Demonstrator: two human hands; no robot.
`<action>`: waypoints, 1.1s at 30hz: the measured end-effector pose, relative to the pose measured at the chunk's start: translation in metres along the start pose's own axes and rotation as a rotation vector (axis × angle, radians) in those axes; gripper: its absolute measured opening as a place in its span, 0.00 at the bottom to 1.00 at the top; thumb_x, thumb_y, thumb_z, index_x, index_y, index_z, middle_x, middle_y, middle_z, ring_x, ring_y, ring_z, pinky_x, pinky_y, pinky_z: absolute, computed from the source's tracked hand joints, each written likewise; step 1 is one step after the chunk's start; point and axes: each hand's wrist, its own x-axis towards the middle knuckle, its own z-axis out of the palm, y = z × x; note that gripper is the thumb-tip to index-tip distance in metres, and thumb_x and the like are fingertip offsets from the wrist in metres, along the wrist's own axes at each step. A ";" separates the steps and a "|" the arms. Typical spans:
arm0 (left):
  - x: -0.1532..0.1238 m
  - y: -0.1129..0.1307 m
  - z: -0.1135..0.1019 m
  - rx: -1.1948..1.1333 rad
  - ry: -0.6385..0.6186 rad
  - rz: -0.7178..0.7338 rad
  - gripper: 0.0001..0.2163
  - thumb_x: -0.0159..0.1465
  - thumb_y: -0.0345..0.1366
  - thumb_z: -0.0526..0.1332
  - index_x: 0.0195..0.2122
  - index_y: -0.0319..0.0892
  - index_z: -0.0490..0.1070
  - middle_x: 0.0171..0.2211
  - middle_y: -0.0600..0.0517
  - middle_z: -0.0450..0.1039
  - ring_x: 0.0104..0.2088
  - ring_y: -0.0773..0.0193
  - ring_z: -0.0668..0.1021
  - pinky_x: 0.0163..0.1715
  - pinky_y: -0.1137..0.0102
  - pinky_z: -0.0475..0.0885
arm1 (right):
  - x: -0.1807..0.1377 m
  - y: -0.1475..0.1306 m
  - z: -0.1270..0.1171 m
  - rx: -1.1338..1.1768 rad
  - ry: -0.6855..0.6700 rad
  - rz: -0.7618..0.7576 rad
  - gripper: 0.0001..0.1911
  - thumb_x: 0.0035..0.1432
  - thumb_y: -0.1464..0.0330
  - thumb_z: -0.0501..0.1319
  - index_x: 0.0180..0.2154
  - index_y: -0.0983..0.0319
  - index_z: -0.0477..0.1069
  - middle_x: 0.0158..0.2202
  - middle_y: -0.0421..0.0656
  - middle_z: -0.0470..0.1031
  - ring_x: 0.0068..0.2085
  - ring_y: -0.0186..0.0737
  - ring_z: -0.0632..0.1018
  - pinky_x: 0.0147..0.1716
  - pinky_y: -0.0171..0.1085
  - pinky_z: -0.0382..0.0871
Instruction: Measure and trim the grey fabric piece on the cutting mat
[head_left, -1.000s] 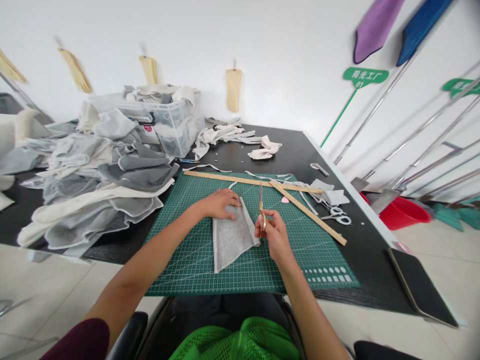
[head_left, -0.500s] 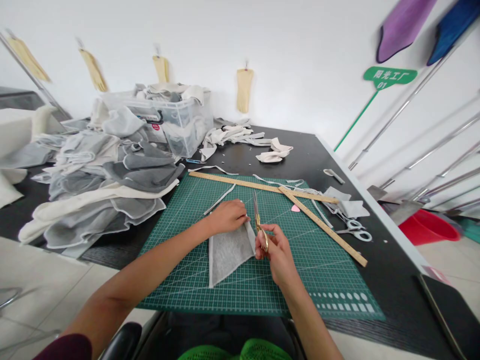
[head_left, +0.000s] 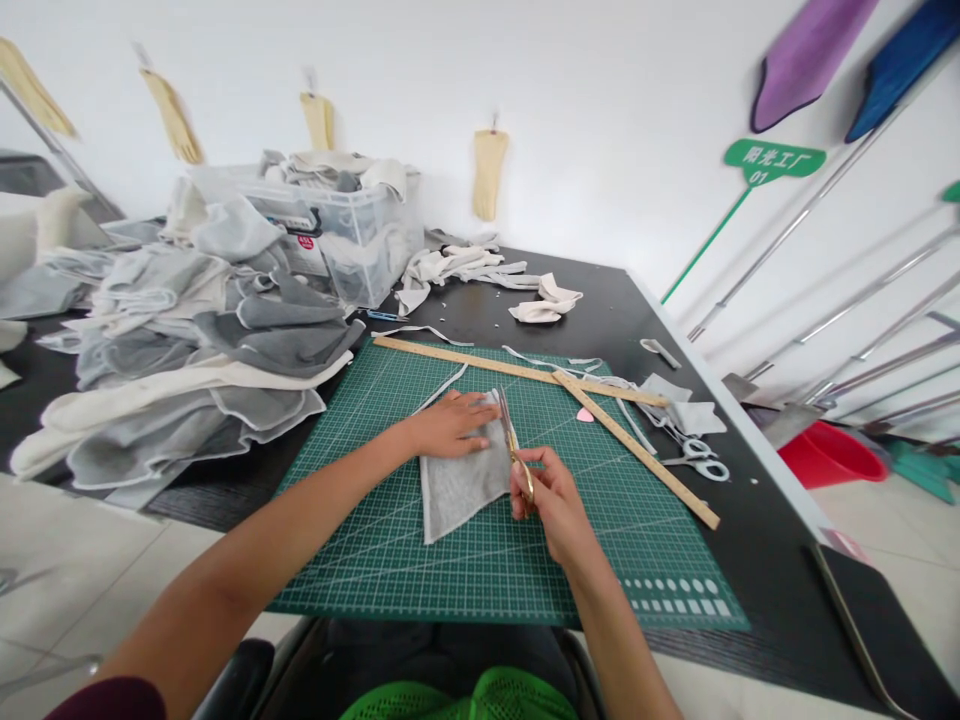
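The left hand (head_left: 454,425) lies palm down with fingers extended, pressing flat on the far end of the fabric (head_left: 465,490); it grips nothing. The fabric is a grey piece lying flat near the middle of the mat (head_left: 420,580), directly in front of the person. The right hand (head_left: 553,500) is closed around the gold handles of the scissors (head_left: 511,440), just beside the fabric's right edge. The blades point away from the person and run along that edge, with the tips near the left fingertips. The blade opening cannot be determined. A long ruler (head_left: 480,360) lies along the far edge of the mat. A second ruler (head_left: 645,455) meets it and runs diagonally toward the right. Pink chalk (head_left: 585,414) lies just beside the second ruler. White scissors (head_left: 701,462) rest on the table (head_left: 765,560), right of the mat. A cloth pile (head_left: 187,370) lies left of the mat, with a clear bin (head_left: 352,250) behind it.
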 end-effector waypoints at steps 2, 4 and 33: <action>-0.003 -0.007 -0.009 -0.030 -0.005 0.005 0.25 0.70 0.49 0.59 0.67 0.51 0.63 0.68 0.48 0.62 0.68 0.46 0.62 0.60 0.53 0.60 | 0.000 -0.001 -0.001 -0.036 0.001 -0.003 0.18 0.59 0.54 0.68 0.40 0.57 0.66 0.21 0.33 0.70 0.19 0.32 0.69 0.20 0.32 0.60; -0.004 -0.008 -0.018 -0.036 0.007 -0.005 0.21 0.67 0.47 0.62 0.61 0.54 0.69 0.66 0.51 0.66 0.65 0.47 0.66 0.58 0.55 0.62 | 0.001 -0.002 -0.001 -0.050 0.022 -0.004 0.19 0.59 0.53 0.68 0.40 0.58 0.66 0.22 0.33 0.71 0.19 0.32 0.69 0.20 0.32 0.59; 0.004 -0.005 0.020 0.000 0.094 -0.245 0.26 0.76 0.46 0.44 0.73 0.48 0.47 0.71 0.49 0.56 0.71 0.46 0.55 0.65 0.50 0.53 | -0.022 -0.034 -0.046 -0.323 -0.284 0.292 0.20 0.61 0.51 0.66 0.40 0.57 0.62 0.23 0.30 0.65 0.18 0.29 0.65 0.20 0.32 0.54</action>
